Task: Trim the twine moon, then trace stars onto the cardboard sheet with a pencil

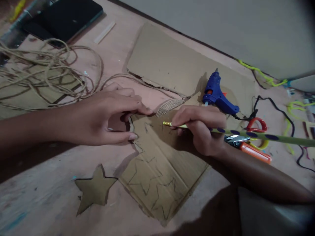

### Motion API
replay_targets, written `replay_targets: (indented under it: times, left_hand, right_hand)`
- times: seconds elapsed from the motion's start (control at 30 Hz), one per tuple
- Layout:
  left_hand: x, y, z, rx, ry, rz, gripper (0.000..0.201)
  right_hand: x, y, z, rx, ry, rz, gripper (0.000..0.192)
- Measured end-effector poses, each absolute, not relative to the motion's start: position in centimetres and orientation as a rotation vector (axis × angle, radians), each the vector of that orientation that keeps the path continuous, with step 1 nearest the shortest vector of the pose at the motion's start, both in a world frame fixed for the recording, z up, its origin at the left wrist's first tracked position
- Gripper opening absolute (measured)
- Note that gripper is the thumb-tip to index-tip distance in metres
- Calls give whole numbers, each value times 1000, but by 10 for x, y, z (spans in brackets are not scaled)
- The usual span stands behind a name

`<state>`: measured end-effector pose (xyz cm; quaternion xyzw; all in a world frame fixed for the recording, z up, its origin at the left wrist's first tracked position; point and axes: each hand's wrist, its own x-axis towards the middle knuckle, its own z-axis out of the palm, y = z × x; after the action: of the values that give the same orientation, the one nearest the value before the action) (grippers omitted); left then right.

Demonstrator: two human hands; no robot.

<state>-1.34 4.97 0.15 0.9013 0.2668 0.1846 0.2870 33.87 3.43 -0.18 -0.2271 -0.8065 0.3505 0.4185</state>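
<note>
My left hand (108, 118) rests flat on the upper left edge of a brown cardboard piece (159, 173), fingers spread and pressing it onto the table. My right hand (200, 129) grips a green pencil with dark dots (248, 134); its tip lies on the cardboard close to my left fingertips. Several star outlines are drawn on the cardboard. A cut-out cardboard star (94, 190) lies on the table to the left of the sheet. A patch wound with twine (169, 105) sits just above the two hands.
A blue glue gun (218, 93) lies on a larger cardboard sheet (167, 62) behind my right hand. Red-handled scissors (257, 126) and an orange cutter (253, 151) lie to the right, among cords. Loose jute twine (46, 72) piles at the left. A black device (64, 18) sits at the far left.
</note>
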Motion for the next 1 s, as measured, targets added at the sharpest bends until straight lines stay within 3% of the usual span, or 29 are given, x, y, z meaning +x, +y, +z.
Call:
replay_targets:
  times: [1.0]
  left_hand:
    - [-17, 49, -1, 2537, 681, 499, 35]
  right_hand:
    - [337, 28, 1, -602, -2053, 898, 39]
